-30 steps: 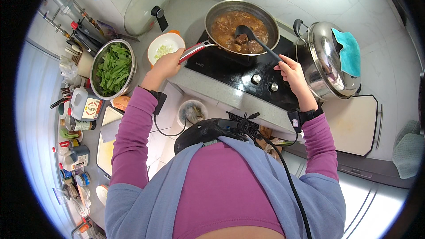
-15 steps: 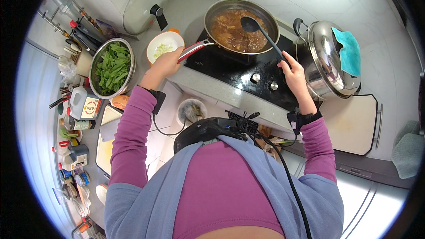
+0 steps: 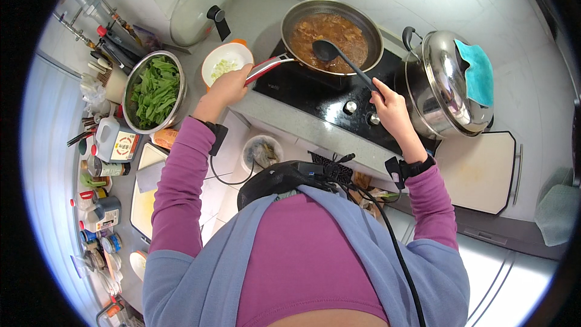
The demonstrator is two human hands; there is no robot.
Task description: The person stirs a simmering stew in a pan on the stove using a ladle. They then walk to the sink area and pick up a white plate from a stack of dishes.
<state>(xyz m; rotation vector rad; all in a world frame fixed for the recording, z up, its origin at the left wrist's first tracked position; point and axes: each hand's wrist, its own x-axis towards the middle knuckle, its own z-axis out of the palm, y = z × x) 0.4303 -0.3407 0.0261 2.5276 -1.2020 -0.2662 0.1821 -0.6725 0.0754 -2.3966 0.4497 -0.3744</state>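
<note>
On the black cooktop (image 3: 284, 85) stands a frying pan (image 3: 378, 54) with brown, saucy stewed food (image 3: 339, 30) in it. My left hand (image 3: 230, 88) is closed round the pan's red and silver handle (image 3: 266, 70). A dark ladle (image 3: 325, 51) is held by its handle in my right hand (image 3: 392, 108); its bowl sits over the food, toward the near left of the pan. Just beyond my left hand is a white bowl (image 3: 242, 54) with an orange rim, holding chopped pale green pieces (image 3: 224, 68).
A steel bowl of leafy greens (image 3: 155, 92) sits at the left. The glass lid (image 3: 200, 9) leans against the wall behind. Right of the pan stands a lidded steel pot (image 3: 445, 85) with a teal cloth (image 3: 476, 72) on it. Bottles (image 3: 118, 140) and a cleaver (image 3: 149, 177) line the left counter.
My right hand has moved slightly left and nearer, drawing the ladle's bowl from the middle of the pan toward its near left side. The left hand keeps its hold on the pan handle.
</note>
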